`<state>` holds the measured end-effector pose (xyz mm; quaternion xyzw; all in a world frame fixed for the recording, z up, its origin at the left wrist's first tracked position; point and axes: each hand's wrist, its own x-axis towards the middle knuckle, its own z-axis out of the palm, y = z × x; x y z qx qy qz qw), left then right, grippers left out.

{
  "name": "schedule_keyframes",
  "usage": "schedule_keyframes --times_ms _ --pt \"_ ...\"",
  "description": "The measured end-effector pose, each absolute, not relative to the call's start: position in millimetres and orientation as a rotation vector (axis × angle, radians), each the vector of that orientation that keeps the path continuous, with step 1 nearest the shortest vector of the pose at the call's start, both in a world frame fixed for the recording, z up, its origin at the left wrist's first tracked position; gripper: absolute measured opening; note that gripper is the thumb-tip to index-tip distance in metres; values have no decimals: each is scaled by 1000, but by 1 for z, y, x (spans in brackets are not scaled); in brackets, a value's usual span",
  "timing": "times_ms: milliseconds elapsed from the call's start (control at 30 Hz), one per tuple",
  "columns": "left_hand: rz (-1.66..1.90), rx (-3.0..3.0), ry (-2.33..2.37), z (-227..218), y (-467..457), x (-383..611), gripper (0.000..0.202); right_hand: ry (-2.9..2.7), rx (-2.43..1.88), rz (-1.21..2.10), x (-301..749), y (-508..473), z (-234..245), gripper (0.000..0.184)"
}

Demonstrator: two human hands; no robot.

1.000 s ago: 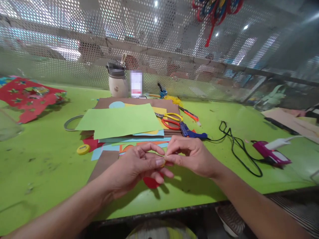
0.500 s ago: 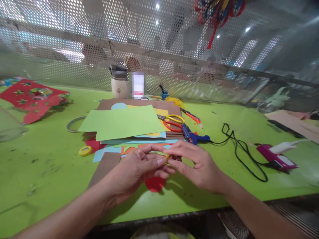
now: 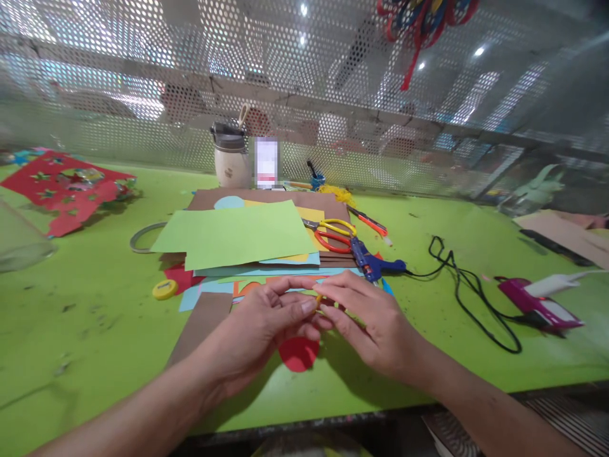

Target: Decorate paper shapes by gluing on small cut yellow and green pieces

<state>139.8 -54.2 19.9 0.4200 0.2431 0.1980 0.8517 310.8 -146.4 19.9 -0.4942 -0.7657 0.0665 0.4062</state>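
Observation:
Between the fingertips of both hands is a small, curled yellow-orange strip (image 3: 319, 300), perhaps paper; its full shape is partly hidden. My left hand (image 3: 273, 317) pinches it between thumb and fingers from the left. From the right, my right hand (image 3: 371, 317) has thumb and forefinger closed on the same piece. Below the hands a red paper circle (image 3: 299, 354) lies on the green table (image 3: 266, 406). Just beyond my fingers is a stack of coloured paper, topped by a light green sheet (image 3: 238, 235). A brown paper piece (image 3: 202, 324) lies beside my left forearm.
Scissors (image 3: 333, 235) and a blue glue gun (image 3: 375, 261) lie right of the stack, the gun's black cord (image 3: 457, 279) running to a magenta power strip (image 3: 537, 304). A yellow sharpener-like disc (image 3: 165, 289) sits left. A bottle (image 3: 231, 158) and a phone (image 3: 266, 163) stand behind.
The view has shifted slightly, so the table things appear a little further right. Both hands keep their pinch on the yellow strip, with only slight finger movement.

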Motion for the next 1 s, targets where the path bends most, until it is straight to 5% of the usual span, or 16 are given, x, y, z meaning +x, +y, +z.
schedule_keyframes --times_ms 600,1000 --pt "490 833 588 23 -56 146 19 -1871 -1388 318 301 -142 21 47" --pt "537 807 612 19 -58 145 23 -1758 -1383 46 289 -140 5 27"
